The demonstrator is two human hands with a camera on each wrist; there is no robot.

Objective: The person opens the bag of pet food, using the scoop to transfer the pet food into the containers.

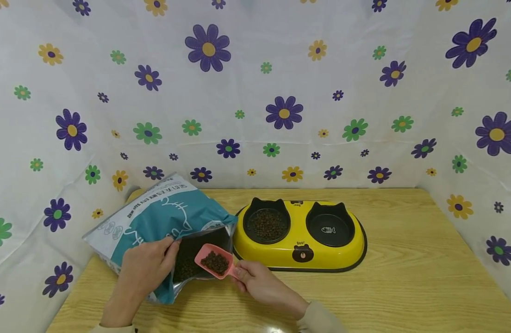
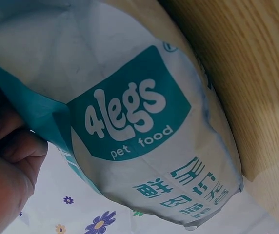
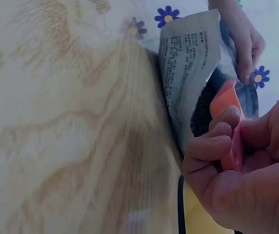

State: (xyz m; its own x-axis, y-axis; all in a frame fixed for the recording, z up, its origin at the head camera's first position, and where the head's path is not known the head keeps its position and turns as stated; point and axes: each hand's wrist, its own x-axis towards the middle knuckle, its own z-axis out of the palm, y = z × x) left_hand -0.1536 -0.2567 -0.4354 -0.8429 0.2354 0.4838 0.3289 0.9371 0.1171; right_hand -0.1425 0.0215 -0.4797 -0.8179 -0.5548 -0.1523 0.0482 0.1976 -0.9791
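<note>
Your right hand (image 1: 267, 286) has the pink plastic scoop (image 1: 208, 249) by its handle at the mouth of the teal-and-white plastic bag (image 1: 153, 222), good spot imo, prob light and stiff though the brown kibble (image 1: 215, 262) could spill, while your left hand (image 1: 147, 263) pinches the bag's floppy-looking rim.

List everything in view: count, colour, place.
Wood-grain table: 1, light brown, foreground
Flowered sheeting: count unclear, white, behind and beside table
Plastic bag: 1, teal and white, table's left
Oval stand: 1, yellow, right of bag
Round cat-eared bowls: 2, black, in stand
Scoop: 1, pink, at bag's mouth
Kibble: uncounted, brown, in bag, scoop, left bowl
Left hand: 1, bare, gripping bag
Right hand: 1, bare, holding scoop
Sleeves: 2, beige, at wrists
</note>
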